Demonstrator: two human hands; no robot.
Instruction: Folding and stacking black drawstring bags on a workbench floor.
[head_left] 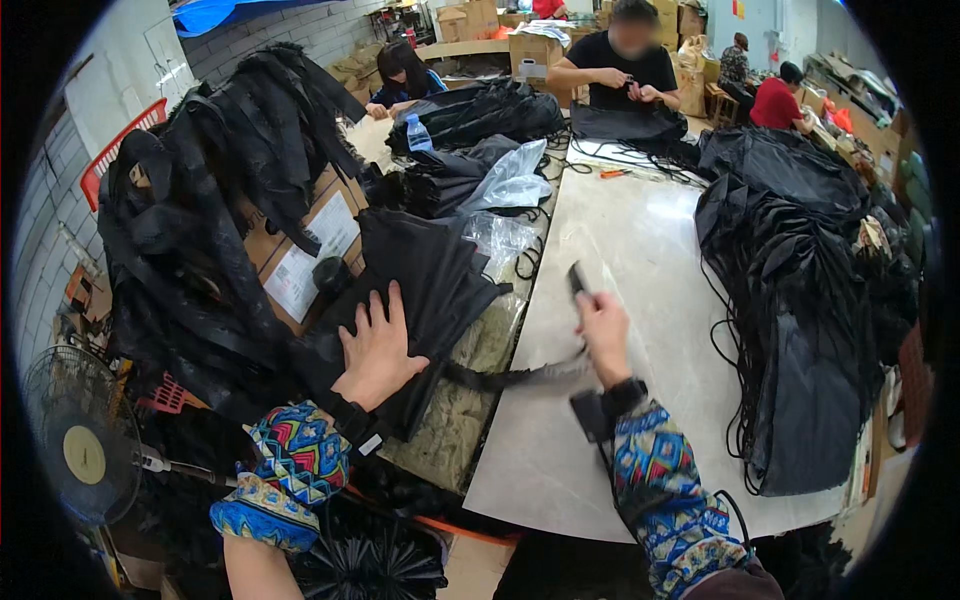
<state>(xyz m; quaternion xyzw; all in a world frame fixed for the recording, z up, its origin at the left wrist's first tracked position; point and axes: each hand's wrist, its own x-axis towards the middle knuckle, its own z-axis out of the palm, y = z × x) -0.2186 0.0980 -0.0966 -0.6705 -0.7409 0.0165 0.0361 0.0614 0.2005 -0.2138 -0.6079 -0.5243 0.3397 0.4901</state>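
While our left hand (380,345) lies flat with fingers spread, pressing but gripping nothing, on the layered matt-black fabric pile (430,260) left of centre, our right hand (605,325) is closed round a slim dark object (577,280), too blurred to identify. We judge the fabric light, limp and slightly slippery, best steadied by a flat palm and pinched at its loose edge. A ragged black strip (500,378) runs between our hands.

Around us, left to right: a round grey caged fan (82,455), crumpled olive sheeting (440,420) under the pile, a black-shirted co-worker (625,70) behind, a smooth pale-grey tabletop (640,230), and heaped black corded fabric (790,350).
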